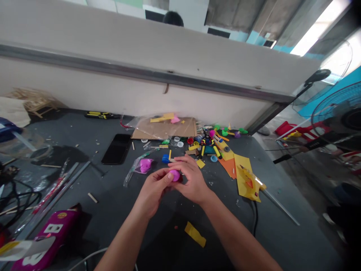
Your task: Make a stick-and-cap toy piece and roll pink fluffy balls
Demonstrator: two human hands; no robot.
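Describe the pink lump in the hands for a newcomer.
On the dark worktable, go to the middle. The left hand and right hand hold a magenta rounded lump between them; unlike the bagged pink piece beside them, it is off the table.

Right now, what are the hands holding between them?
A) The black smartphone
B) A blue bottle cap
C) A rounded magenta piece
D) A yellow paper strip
C. The left hand and right hand close together around the rounded magenta piece, which shows between their fingers.
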